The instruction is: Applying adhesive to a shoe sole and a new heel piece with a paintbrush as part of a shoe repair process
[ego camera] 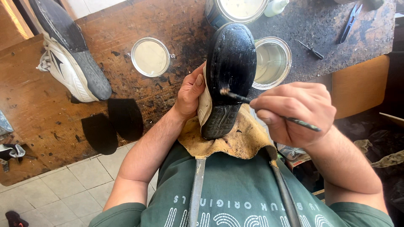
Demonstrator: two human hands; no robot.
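The left hand (191, 90) had its grip wrapped around the side of an upturned shoe with a glossy black sole (229, 75), thumb lying along the pale upper, and the shoe stood sole-up over a tan leather pad (244, 141) just off the near edge of the scuffed brown wooden surface (46, 122). The right hand (296, 111) had its grip pinched on a thin dark-handled brush (269, 110), whose bristle tip touched the sole near its middle. Just beyond the shoe's right side, an open metal tin of pale liquid (272, 62) sat at the near edge of the surface, almost touching the shoe. A round metal lid (150, 57) lay to the left with bare wood between it and the left hand. Two flat black sole pieces (112, 125) lay at the near edge, well apart from the hands. A white and grey sports shoe (69, 54) leaned near the far left corner. Small scissors (350, 21) and a dark awl (310, 49) lay toward the far right corner.
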